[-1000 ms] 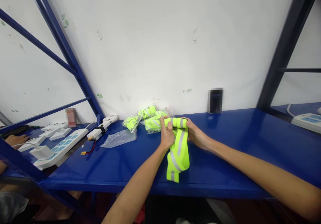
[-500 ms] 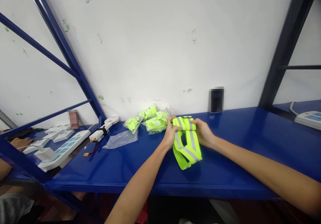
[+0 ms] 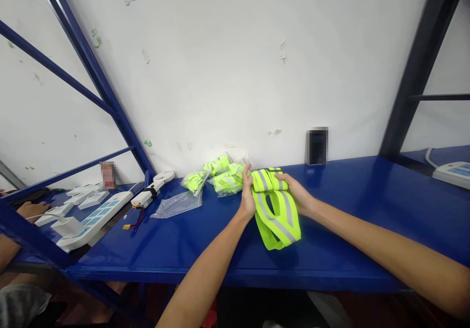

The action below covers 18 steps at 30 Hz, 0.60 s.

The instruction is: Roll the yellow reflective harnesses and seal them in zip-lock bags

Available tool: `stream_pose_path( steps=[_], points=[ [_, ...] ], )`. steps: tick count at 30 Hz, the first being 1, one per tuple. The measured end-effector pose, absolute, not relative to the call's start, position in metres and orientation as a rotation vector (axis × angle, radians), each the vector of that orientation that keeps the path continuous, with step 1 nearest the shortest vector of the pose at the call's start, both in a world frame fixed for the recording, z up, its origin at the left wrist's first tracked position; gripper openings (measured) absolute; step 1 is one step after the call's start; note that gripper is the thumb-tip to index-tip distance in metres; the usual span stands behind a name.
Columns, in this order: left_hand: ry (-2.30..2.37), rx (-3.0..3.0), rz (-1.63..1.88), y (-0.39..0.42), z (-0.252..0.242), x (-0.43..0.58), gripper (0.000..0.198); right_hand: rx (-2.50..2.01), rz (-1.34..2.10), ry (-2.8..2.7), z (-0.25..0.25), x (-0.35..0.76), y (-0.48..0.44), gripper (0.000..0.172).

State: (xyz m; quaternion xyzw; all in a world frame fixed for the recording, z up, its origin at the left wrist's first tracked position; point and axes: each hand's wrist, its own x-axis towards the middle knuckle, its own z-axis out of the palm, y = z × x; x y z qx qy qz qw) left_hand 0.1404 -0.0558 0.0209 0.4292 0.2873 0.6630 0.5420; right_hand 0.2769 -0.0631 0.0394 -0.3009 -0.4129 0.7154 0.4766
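Observation:
A neon yellow-green reflective strap harness (image 3: 281, 225) with silver stripes is partly folded into a flat bundle, its looped straps hanging down over the blue table. At the bundle's left edge is my left hand (image 3: 248, 193), thumb and fingers closed about it; some fingers are hidden behind. My right hand (image 3: 299, 196) grips the right edge, its thumb lying across the front. Just left of my hands, several clear bags (image 3: 228, 182) hold similar yellow-green reflective bundles. Beside them, flat on the table, lies an empty clear plastic bag (image 3: 178, 204).
A white handheld fan (image 3: 163, 176) and a white device with red wires (image 3: 141, 197) lie left on the blue table (image 3: 176, 249). A dark blurred phone-like object (image 3: 317, 146) leans on the wall. Beyond the blue frame are a power strip (image 3: 97, 220) and another person's hand (image 3: 33, 209).
The hanging straps have swung slightly right and spread. My left fingers have lifted and shifted at the bundle's left edge, while my right hand keeps its grip.

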Motion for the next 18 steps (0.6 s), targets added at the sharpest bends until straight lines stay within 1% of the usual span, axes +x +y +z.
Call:
stream_pose_path(
  steps=[3,6,10,14,18],
  points=[
    [0.626,1.01,1.652,-0.047,0.016,0.14,0.058,-0.781,1.748,-0.964,0.039,0.275,-0.062,0.035],
    [0.719,1.021,1.647,-0.04,0.009,0.136,0.058,-0.757,1.757,-0.94,0.036,0.273,-0.06,0.034],
    [0.817,1.064,1.623,-0.036,-0.001,0.133,0.043,-0.759,1.735,-0.942,0.034,0.275,-0.057,0.031],
    [0.877,1.27,1.686,-0.034,-0.006,0.134,0.032,-0.774,1.737,-0.947,0.034,0.278,-0.053,0.031],
    [0.784,1.196,1.601,-0.035,-0.008,0.138,0.038,-0.777,1.739,-0.98,0.035,0.278,-0.054,0.032]
  ],
)
